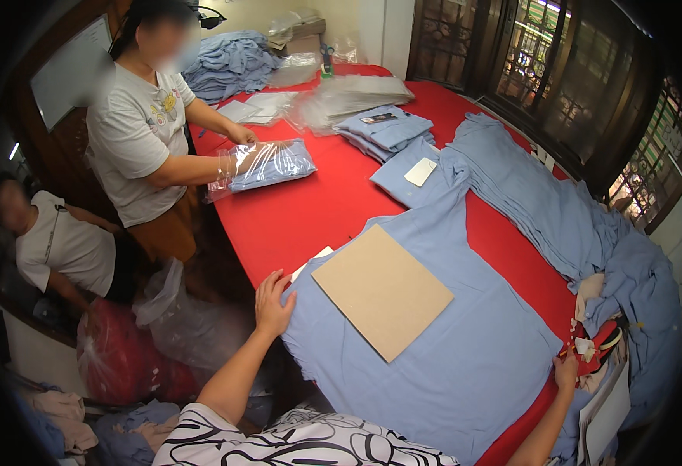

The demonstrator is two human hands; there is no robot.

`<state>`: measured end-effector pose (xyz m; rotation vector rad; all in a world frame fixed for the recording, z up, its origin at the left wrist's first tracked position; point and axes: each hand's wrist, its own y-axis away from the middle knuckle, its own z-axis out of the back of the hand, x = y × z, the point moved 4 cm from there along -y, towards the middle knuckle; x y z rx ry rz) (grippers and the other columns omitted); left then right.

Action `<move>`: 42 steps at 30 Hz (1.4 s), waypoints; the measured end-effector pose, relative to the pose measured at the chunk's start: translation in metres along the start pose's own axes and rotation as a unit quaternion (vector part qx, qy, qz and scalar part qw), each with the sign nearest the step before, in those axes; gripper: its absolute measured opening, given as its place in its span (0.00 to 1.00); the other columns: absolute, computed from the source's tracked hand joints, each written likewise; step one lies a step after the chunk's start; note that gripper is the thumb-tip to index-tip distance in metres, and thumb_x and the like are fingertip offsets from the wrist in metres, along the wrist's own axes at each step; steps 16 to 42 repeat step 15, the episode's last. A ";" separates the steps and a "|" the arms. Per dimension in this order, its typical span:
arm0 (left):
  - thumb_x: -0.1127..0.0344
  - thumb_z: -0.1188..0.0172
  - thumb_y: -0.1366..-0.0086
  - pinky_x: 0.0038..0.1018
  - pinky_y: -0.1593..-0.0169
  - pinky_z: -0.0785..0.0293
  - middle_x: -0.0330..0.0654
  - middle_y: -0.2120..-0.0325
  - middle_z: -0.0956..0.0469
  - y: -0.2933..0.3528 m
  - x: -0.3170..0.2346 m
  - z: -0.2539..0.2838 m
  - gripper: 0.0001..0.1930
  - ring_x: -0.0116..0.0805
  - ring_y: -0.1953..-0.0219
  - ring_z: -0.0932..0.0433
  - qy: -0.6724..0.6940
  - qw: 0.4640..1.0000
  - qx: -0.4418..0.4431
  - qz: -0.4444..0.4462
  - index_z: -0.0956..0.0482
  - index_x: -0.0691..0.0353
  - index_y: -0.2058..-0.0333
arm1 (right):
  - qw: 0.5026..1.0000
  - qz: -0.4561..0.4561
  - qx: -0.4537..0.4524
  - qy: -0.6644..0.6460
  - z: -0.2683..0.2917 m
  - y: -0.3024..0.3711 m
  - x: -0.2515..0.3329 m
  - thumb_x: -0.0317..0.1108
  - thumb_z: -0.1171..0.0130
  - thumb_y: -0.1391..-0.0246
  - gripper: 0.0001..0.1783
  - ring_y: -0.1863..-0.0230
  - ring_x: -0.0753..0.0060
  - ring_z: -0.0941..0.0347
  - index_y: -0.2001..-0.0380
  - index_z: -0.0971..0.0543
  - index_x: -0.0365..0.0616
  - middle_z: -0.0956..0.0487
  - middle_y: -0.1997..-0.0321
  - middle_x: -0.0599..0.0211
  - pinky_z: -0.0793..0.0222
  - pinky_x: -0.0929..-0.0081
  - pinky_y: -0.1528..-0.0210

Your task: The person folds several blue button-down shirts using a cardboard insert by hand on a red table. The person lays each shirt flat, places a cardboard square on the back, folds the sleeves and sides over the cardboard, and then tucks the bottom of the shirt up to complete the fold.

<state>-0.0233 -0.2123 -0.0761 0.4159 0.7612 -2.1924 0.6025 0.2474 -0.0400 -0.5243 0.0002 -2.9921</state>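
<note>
A light blue garment (480, 311), which looks like a shirt, lies spread flat on the red-covered table in front of me. A square of tan cardboard (383, 291) rests on its middle, turned at an angle. My left hand (275, 304) is at the garment's left edge, fingers stretched and apart, beside a small white card (310, 264) partly hidden by the cloth. At the right edge of the cloth, my right hand (565, 370) has its fingers closed on the garment's corner, close to a red container of small items (585, 353).
Across the red table (271, 221), a co-worker handles a folded blue garment in clear plastic (275, 167). Folded garments (387, 128), plastic bags (348, 101) and a long blue heap (527, 198) lie farther back. Another person stands near bagged red cloth (127, 349) at left.
</note>
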 end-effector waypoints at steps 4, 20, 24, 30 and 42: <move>0.62 0.40 0.40 0.40 0.34 0.44 0.44 0.41 0.32 0.001 0.000 0.000 0.20 0.45 0.37 0.37 -0.003 1.000 -0.001 0.000 0.25 0.58 0.48 | 0.995 0.054 -0.065 0.053 0.002 0.000 0.010 0.28 0.34 0.52 0.33 0.49 0.37 0.27 0.43 0.32 0.27 0.23 0.53 0.34 0.33 0.56 0.46; 0.62 0.40 0.39 0.39 0.35 0.43 0.45 0.42 0.32 0.000 -0.003 -0.003 0.21 0.45 0.38 0.36 0.005 1.000 -0.007 -0.017 0.26 0.58 0.48 | 0.733 0.639 0.094 -0.213 0.192 0.206 0.194 0.28 0.43 0.49 0.09 0.80 0.75 0.37 0.66 0.17 0.37 0.29 0.80 0.68 0.43 0.77 0.79; 0.62 0.40 0.39 0.39 0.35 0.43 0.45 0.42 0.32 0.000 -0.003 -0.003 0.21 0.45 0.38 0.36 0.005 1.000 -0.007 -0.017 0.26 0.58 0.48 | 0.733 0.639 0.094 -0.213 0.192 0.206 0.194 0.28 0.43 0.49 0.09 0.80 0.75 0.37 0.66 0.17 0.37 0.29 0.80 0.68 0.43 0.77 0.79; 0.62 0.40 0.39 0.39 0.35 0.43 0.45 0.42 0.32 0.000 -0.003 -0.003 0.21 0.45 0.38 0.36 0.005 1.000 -0.007 -0.017 0.26 0.58 0.48 | 0.733 0.639 0.094 -0.213 0.192 0.206 0.194 0.28 0.43 0.49 0.09 0.80 0.75 0.37 0.66 0.17 0.37 0.29 0.80 0.68 0.43 0.77 0.79; 0.62 0.40 0.39 0.39 0.35 0.43 0.45 0.42 0.32 0.000 -0.003 -0.003 0.21 0.45 0.38 0.36 0.005 1.000 -0.007 -0.017 0.26 0.58 0.48 | 0.733 0.639 0.094 -0.213 0.192 0.206 0.194 0.28 0.43 0.49 0.09 0.80 0.75 0.37 0.66 0.17 0.37 0.29 0.80 0.68 0.43 0.77 0.79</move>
